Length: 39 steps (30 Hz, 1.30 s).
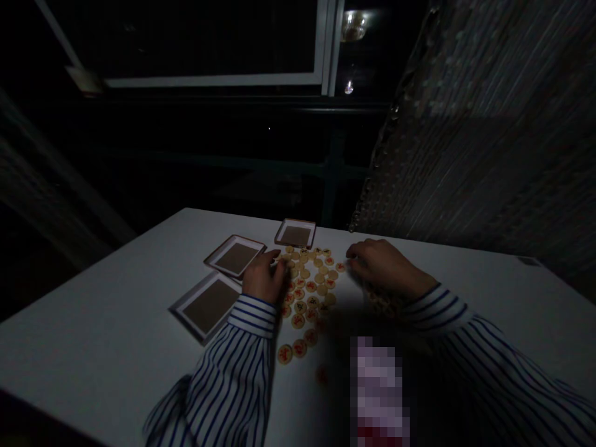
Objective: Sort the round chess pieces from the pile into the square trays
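Note:
Round wooden Chinese chess pieces (311, 286) lie in a loose spread on the white table, some showing red or black characters, others plain side up. My left hand (264, 278) rests at the left edge of the spread, thumb and index finger apart beside the far pieces. On the other side, my right hand (386, 267) is held with bent fingers pointing left, close to a red-marked piece (341, 267). I see nothing held in either hand. More pieces (382, 304) lie in shadow under my right wrist.
Three shallow boxes or lids stand around the pieces: one at the back (295, 233), one left of my left hand (235, 255), and one nearer me (205, 307). A bead curtain (465, 136) hangs behind the white table (116, 304). A blurred-out patch covers the lower front.

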Available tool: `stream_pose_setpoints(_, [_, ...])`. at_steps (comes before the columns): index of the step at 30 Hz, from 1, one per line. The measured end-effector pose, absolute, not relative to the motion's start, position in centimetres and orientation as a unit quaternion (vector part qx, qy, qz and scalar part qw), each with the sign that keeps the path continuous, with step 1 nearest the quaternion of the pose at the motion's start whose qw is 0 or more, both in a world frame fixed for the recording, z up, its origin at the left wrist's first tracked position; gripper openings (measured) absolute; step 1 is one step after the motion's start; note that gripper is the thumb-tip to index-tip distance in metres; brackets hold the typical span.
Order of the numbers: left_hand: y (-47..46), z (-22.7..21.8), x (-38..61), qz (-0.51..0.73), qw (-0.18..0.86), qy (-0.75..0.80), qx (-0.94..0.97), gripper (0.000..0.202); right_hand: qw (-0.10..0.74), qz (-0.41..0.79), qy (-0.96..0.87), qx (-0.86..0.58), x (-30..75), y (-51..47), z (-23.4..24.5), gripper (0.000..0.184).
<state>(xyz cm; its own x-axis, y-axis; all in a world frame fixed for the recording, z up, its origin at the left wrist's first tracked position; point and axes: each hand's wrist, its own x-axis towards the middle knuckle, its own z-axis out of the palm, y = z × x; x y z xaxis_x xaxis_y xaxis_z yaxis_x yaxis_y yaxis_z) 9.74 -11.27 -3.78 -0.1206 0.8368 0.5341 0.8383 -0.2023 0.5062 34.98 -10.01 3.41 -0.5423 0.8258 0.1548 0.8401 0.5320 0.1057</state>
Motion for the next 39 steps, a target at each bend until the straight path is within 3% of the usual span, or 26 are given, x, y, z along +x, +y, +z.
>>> stream_pose_setpoints(8, [-11.4,-4.2,10.8,-0.355,-0.001,-0.613,-0.706,0.029,-0.016,-0.059,-0.852,-0.520,29.1,-7.5,1.9,0.026])
stream_pose_setpoints(19, [-11.7,-4.3,11.5,-0.311,-0.025,-0.605,-0.733,0.029,0.028,-0.053,-0.832,-0.552,27.7,-7.1,-1.0,0.026])
stream_pose_setpoints(39, [-11.6,-4.9,12.2,-0.303,-0.028,-0.604,-0.737,0.028,0.061,-0.025,-0.819,-0.570,27.8,-7.1,-1.4,0.022])
